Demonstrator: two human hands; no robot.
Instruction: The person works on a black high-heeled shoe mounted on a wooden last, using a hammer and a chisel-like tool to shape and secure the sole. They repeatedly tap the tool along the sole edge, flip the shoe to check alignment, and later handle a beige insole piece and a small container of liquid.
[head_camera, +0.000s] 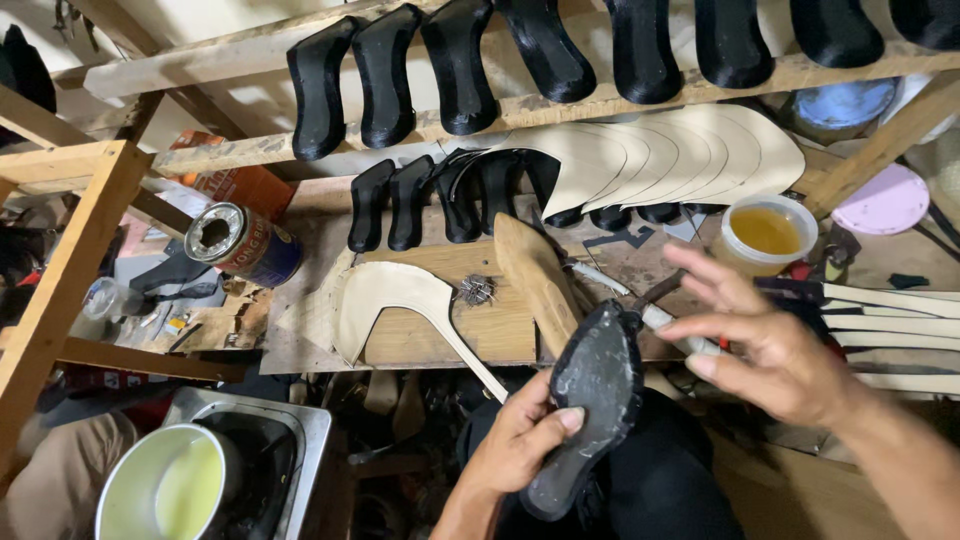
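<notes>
Black shoe sole (592, 400) at lower centre, gripped by left hand (520, 435). Right hand (765, 340) open, fingers spread, just right of it, over the wooden bench (420, 340).

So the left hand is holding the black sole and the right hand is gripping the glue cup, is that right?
Not quite. In the head view the left hand does hold the black sole, but the right hand is open and grips nothing; the glue cup stands apart on the bench.
</notes>
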